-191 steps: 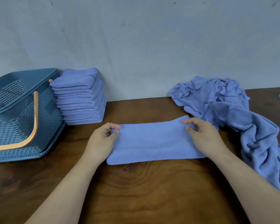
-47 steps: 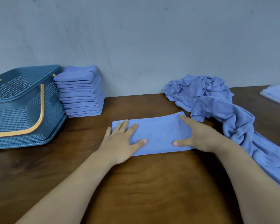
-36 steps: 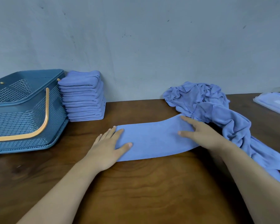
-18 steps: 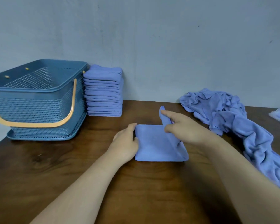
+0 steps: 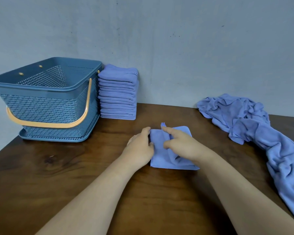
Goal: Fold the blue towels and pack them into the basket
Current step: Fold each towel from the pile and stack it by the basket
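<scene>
Fingers (image 5: 168,131) of the right hand (image 5: 182,146) pinch a raised flap of the towel (image 5: 158,161), forefinger stretched along the top of the flap and thumb tucked below it, while the left hand (image 5: 139,147) curls around the towel's left edge and pins it to the table (image 5: 66,175).

The fold looks only half laid — the flap stands as a ridge between the two hands. If the right hand lets go too soon or pulls at a slant, the flap would likely slump crooked, the edges would not meet, and the bundle would sit lumpy on the neat stack (image 5: 117,95). If the left hand eases off, the whole towel could skate on the smooth wood. A careless swing of the right forearm might also drag the loose heap (image 5: 244,119) of unfolded towels lying near it.

The towel lies flat near the middle of the table, directly under and between both hands. It is well apart from the basket (image 5: 46,89), which stands at the far left with the stack just beside it.
</scene>
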`<action>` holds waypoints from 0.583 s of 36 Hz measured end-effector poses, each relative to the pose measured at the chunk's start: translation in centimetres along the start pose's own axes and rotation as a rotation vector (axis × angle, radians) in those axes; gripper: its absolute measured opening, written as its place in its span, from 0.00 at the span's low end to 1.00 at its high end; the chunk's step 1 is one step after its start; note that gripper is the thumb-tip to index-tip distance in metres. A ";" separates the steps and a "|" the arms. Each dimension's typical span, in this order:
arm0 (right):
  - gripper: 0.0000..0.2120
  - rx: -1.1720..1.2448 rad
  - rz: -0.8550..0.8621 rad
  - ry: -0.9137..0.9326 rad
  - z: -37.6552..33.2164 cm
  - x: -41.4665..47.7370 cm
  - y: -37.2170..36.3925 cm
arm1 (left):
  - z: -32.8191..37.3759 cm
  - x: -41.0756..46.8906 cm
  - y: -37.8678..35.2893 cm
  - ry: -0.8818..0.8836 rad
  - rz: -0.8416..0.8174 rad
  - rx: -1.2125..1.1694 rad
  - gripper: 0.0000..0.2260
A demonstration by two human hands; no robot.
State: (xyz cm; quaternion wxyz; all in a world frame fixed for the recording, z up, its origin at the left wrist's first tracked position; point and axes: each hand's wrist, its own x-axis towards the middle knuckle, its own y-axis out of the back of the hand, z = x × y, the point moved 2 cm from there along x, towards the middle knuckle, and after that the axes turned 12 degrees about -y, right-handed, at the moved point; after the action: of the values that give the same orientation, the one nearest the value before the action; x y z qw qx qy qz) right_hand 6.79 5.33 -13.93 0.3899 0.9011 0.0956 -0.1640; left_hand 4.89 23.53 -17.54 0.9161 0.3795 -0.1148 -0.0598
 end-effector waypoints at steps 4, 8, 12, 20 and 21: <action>0.29 0.003 -0.023 0.022 -0.8 0.1 0.3 | 0.1 0.0 0.0 0.002 -0.002 0.010 0.29; 0.34 0.047 -0.049 0.021 -1.4 0.4 0.0 | -0.1 0.0 0.0 0.000 -0.006 0.007 0.29; 0.35 0.181 -0.153 0.041 -1.4 0.1 -1.5 | 0.0 -0.1 0.1 -0.008 -0.006 -0.002 0.29; 0.21 0.230 0.230 0.382 1.2 1.2 3.5 | 0.3 -0.5 0.5 -0.006 0.022 -0.047 0.27; 0.21 0.087 0.270 0.422 1.8 1.4 3.9 | 0.3 -0.5 0.5 -0.003 0.029 -0.060 0.27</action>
State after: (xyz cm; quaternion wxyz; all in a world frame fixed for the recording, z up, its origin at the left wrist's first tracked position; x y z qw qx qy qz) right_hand 8.84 1.44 -12.95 0.3405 0.9359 0.0465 0.0774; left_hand 4.35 23.81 -17.05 0.9276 0.3502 -0.1200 -0.0503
